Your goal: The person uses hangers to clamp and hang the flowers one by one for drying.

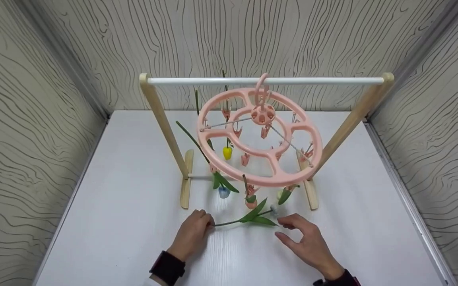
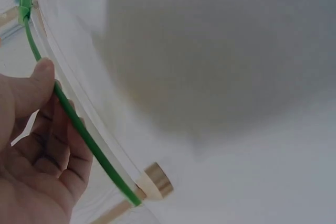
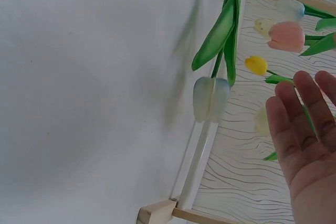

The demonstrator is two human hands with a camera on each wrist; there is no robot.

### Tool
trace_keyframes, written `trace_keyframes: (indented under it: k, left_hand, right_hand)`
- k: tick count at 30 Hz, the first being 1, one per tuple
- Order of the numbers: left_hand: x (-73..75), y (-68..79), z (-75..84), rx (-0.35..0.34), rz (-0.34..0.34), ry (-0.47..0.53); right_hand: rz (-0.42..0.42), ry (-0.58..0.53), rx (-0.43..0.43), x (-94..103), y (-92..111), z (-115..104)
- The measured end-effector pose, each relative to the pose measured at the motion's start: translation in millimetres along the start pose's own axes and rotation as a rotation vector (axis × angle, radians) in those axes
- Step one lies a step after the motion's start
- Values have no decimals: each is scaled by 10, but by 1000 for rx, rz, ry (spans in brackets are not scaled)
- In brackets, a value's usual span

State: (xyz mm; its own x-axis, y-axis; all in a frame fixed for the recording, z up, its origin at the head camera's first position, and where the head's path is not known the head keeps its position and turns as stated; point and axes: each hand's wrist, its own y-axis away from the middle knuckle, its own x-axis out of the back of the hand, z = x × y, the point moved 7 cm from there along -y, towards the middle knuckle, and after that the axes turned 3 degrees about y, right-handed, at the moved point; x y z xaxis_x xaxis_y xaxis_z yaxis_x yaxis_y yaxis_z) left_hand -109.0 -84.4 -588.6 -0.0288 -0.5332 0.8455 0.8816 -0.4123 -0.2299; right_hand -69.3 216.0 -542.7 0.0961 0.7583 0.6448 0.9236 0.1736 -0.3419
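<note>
My left hand pinches the stem end of an artificial tulip with green leaves, held sideways low at the front of the table. In the left wrist view the green stem runs between thumb and fingers. Its bloom is whitish with a pale blue tinge, seen in the right wrist view as a tulip head. Just right of that bloom, my right hand holds nothing, its thumb and fingers apart. Above hangs a pink round clip hanger with small pink clips.
The hanger hooks on a white rod of a wooden stand. Clipped upside down are a blue tulip, a pink tulip, a yellow tulip and a whitish one with a leaf. Patterned walls enclose the white table.
</note>
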Motion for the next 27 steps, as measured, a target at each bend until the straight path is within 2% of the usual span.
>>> trace_keyframes:
  k: [4, 10, 14, 20, 27]
  left_hand:
    - [-45, -54, 124, -26, -12, -7]
    - [-76, -122, 330, -102, -8, 4]
    - [-92, -163, 454, -122, -27, 36]
    - [-112, -215, 632, -146, -67, 10]
    - [-138, -258, 763, -145, -113, -23]
  right_hand:
    - [-30, -1, 29, -74, -27, -65]
    - [-75, 67, 66, -190, -60, -168]
    - [-77, 124, 158, -263, -75, -268]
    - [-103, 217, 302, -397, -100, -389]
    - [-162, 337, 354, -521, -136, -436]
